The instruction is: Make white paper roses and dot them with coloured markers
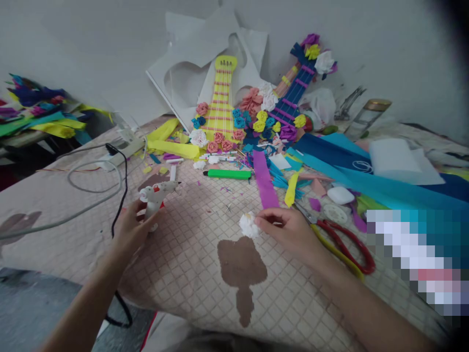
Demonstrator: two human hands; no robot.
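Observation:
My left hand [137,222] is wrapped round the handle of a white hot glue gun [156,195] with a red part. Its dark nozzle points right, a little above the tablecloth. In the fingertips of my right hand [287,227] is a small white paper flower [249,225], pinched at its right side. Just right of that hand lie scissors [348,244] with red and yellow handles. A green marker [229,174] rests beyond both hands, and a purple paper strip [264,178] stretches toward the right one.
Against the wall lean a yellow paper guitar [222,102] and a blue one [296,95], both with paper flowers. Paper scraps and blue sheets [384,190] cover the right side. A power strip [122,151] and grey cable [88,198] lie left. A glass jar [368,117] stands back right.

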